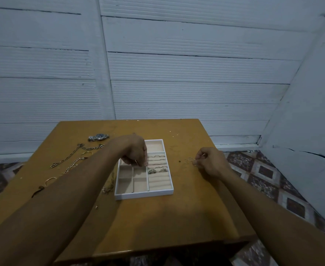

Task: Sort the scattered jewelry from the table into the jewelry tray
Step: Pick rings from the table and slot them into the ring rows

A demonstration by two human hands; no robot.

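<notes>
A white jewelry tray [144, 195] with beige compartments sits mid-table; several rings [157, 170] rest in its ring rolls on the right side. My left hand [135, 153] hovers over the tray's upper left compartments, fingers pinched on a small thin piece that I cannot identify. My right hand [210, 162] is to the right of the tray, pinching thin hoop earrings [190, 160] just above the table. Chains [69, 159], a wristwatch [98, 137] and a gold ring [49, 180] lie scattered on the left of the wooden table [177, 217].
A small gold chain [109, 186] lies against the tray's left wall. A dark cord piece [37, 191] sits near the table's left edge. A white panelled wall stands behind the table; patterned floor tiles [263, 181] show on the right.
</notes>
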